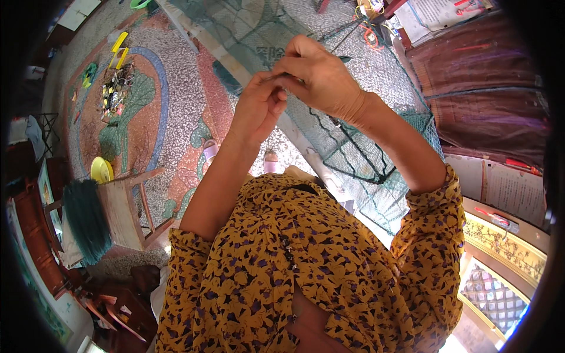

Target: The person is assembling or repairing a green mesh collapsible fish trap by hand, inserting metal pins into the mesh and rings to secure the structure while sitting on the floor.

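My left hand (pixel 257 109) and my right hand (pixel 322 79) meet in front of me, fingertips pinched together. A thin dark strip (pixel 275 77) shows between the fingers, too small to name. Just beyond my right hand, the tip of a narrow dark green piece (pixel 345 59) sticks out; whether the hand holds it cannot be seen. Behind and below the hands spreads green netting (pixel 376 76), with thicker dark cords (pixel 353 167) running through it on the right side.
On the left stand a wooden stool (pixel 122 215) with a dark green bundle of strands (pixel 87 220), and a yellow bowl (pixel 102 169). Small mixed items (pixel 118 94) lie on the patterned floor. Dark red fabric (pixel 482 88) covers something at right.
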`<act>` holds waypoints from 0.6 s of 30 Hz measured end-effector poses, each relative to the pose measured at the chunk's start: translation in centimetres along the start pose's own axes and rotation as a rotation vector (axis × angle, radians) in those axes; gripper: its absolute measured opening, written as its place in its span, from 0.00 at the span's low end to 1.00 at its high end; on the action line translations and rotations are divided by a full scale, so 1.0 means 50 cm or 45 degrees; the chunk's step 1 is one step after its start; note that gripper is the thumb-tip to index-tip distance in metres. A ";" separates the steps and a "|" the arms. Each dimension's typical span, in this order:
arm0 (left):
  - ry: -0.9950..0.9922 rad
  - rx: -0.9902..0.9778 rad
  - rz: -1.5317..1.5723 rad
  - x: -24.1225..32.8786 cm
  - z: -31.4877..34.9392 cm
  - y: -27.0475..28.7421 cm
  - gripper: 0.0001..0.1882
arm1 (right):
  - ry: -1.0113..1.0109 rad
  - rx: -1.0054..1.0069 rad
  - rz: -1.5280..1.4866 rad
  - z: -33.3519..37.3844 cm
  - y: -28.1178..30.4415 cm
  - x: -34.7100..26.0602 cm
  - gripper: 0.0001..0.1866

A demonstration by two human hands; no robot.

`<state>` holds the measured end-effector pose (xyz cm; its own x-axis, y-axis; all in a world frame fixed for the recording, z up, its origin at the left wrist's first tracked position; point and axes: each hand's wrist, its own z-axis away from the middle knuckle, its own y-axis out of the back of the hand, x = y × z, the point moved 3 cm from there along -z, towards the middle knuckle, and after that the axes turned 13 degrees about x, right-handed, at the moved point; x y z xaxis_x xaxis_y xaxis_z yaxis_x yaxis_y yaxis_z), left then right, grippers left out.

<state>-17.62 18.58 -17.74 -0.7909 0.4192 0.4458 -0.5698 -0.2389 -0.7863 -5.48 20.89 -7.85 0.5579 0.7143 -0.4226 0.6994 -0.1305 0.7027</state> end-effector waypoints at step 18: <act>-1.096 -0.154 -1.303 0.039 0.092 -0.124 0.09 | -0.310 0.631 -1.062 -0.174 0.233 -0.115 0.11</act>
<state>-16.68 16.85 -10.02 0.0627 -0.3296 0.9420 -0.9974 -0.0543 0.0474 -4.42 21.27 7.75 -0.1589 0.5549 -0.8166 0.9853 0.0368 -0.1668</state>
